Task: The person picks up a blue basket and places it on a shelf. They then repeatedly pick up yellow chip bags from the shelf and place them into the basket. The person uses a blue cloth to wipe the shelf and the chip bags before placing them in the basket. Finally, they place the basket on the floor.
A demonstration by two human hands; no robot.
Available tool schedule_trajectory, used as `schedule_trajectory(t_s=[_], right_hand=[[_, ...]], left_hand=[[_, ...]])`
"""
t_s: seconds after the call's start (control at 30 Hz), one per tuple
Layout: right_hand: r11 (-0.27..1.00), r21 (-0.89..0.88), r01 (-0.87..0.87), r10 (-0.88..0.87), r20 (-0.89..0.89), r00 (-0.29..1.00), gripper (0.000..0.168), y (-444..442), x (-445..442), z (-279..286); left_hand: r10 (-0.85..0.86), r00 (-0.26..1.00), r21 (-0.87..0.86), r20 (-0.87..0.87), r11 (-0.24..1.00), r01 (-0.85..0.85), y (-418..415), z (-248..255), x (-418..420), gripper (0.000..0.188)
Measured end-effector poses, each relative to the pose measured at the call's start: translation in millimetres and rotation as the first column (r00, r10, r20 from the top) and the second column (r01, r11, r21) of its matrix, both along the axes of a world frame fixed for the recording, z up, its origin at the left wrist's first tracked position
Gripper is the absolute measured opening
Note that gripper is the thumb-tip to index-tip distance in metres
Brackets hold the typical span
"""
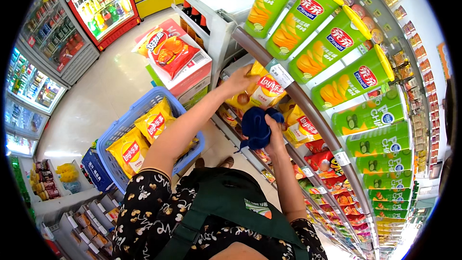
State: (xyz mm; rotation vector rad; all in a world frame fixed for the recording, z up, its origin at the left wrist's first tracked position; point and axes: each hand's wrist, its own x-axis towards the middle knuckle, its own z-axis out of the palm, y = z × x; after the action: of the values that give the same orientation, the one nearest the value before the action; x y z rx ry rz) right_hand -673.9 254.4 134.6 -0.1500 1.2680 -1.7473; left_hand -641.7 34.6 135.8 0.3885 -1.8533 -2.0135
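Observation:
My left hand (240, 79) grips the upper left of a yellow Lay's chip bag (265, 88) at the shelf, just under the brown shelf rail. Against the lower edge of that bag is a dark blue cloth (256, 128), bunched up in my right hand (275, 131). Another yellow Lay's bag (301, 124) stands on the shelf to the right of the cloth. Below my left forearm, a blue plastic basket (108, 135) holds several yellow Lay's bags (130, 151).
Green chip canisters (346, 83) line the shelf above the brown rail (306, 106). A red chip bag (173, 56) lies on stacked boxes (196, 70) beside the shelf end. Lit drink coolers (97, 3) stand across the tiled floor. Lower shelves hold red snack bags (321, 162).

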Motion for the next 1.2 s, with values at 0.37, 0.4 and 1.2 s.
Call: schedule_trajectory(t_s=[0.37,0.4,1.2], right_hand=[[0.948,-0.006,0.32,-0.304,-0.329,0.894,0.049,-46,-90,-47],[0.938,0.021,0.346,-0.301,-0.446,0.843,0.049,-50,-102,-66],[0.854,-0.307,-0.419,0.403,-0.117,0.907,0.059,-87,81,12]], left_hand=[[0.098,0.993,0.187,0.071,0.976,-0.109,-2,-62,-130,0.034],[0.121,0.989,0.083,0.082,0.988,-0.127,1,-65,-136,0.034],[0.763,0.376,0.063,0.525,0.405,-0.912,65,-90,309,0.043]])
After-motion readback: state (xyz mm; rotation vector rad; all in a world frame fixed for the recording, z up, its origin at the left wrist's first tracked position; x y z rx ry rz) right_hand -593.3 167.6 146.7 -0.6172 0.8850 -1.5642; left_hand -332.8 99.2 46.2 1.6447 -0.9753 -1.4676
